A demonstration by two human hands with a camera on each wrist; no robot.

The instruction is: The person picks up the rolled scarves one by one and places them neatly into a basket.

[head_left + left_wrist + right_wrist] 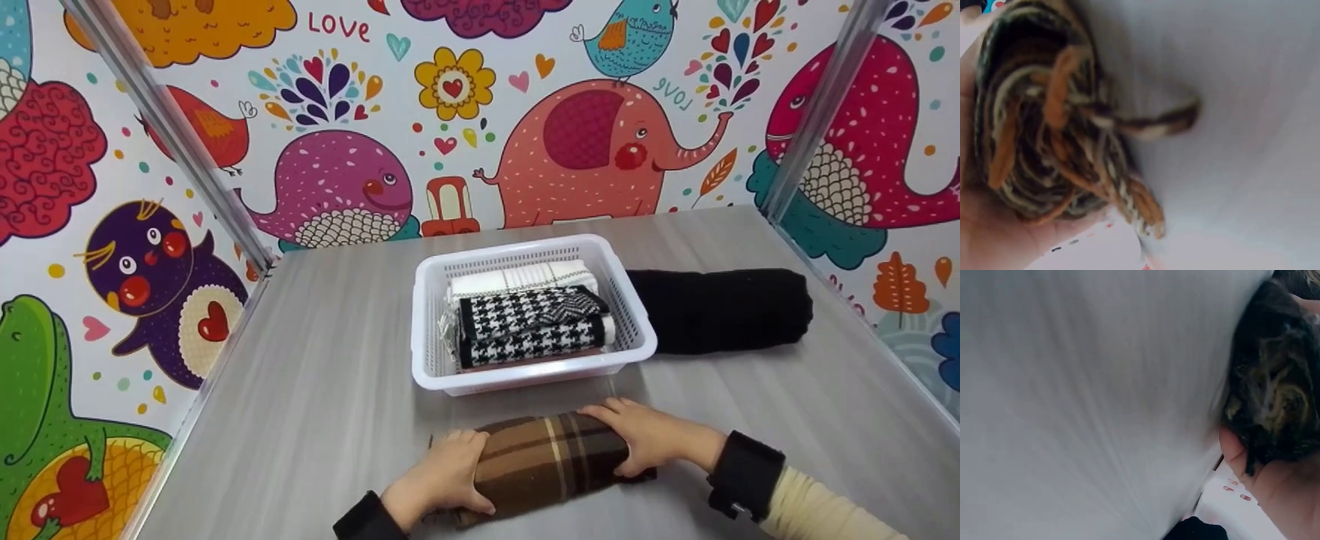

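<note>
A rolled brown plaid scarf (551,461) lies at the front of the table, a little tilted, with a yellow stripe across it. My left hand (448,472) grips its left end, thumb on the near side and fingers over the far side. On the other end, my right hand (652,437) holds the roll the same way. The left wrist view shows the coiled end with twisted orange and brown fringe (1058,90) hanging out beside my palm. In the right wrist view the darker, blurred end (1278,394) rests against my thumb and palm.
Behind the roll stands a white plastic basket (536,379) holding a white folded cloth (517,277) and a black-and-white houndstooth one (532,322). To its right lies a thick black roll of fabric (724,311). Cartoon-printed walls (450,150) enclose the grey table (322,360).
</note>
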